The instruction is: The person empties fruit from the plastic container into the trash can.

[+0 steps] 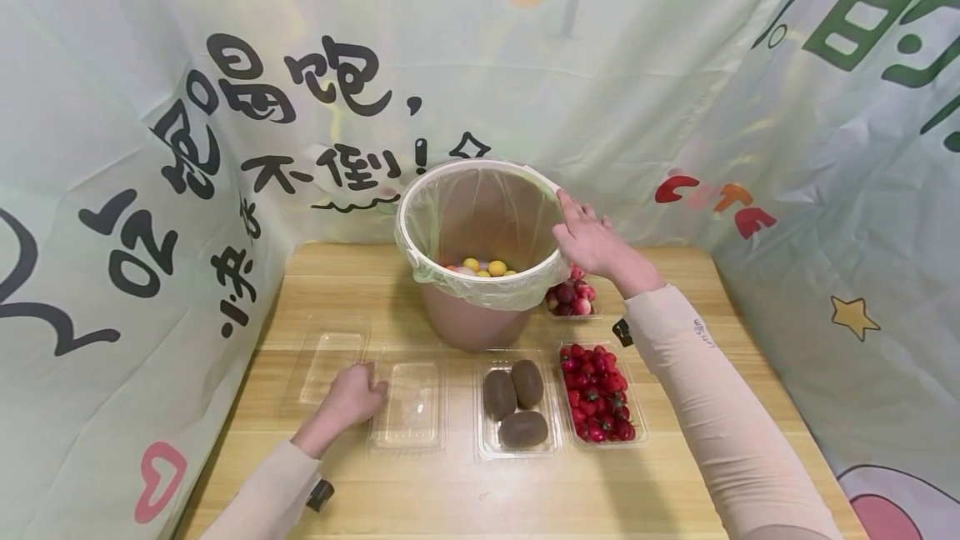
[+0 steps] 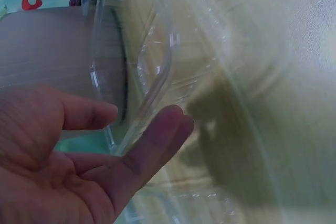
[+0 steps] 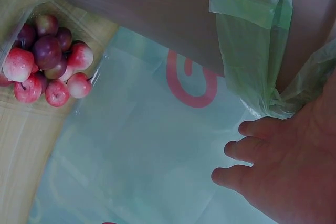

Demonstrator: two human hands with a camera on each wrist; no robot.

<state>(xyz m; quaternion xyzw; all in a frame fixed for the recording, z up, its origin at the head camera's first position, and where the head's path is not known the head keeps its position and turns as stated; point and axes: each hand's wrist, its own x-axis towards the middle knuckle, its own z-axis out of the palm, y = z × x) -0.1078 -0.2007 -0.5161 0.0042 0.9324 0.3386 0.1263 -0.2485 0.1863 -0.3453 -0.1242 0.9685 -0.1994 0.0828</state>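
Beside the right grip (image 1: 588, 242), a round pinkish-brown plastic bucket (image 1: 476, 325) has a white rim (image 1: 487, 164) and pale-green film liner (image 1: 517, 294); below that grip, small red fruits (image 1: 597, 394) have green leaves, above a yellowish wood-grained worktop (image 1: 480, 502).

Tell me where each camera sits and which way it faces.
Head: worn there, facing forward and down at the bucket; left hand, right hand and sleeves show.
Left wrist: worn there, facing a clear box; left hand shows.
Right wrist: worn there, facing the bucket's side and red-and-purple fruit; right hand shows.
Shared: head and right wrist both show the bucket and that fruit.
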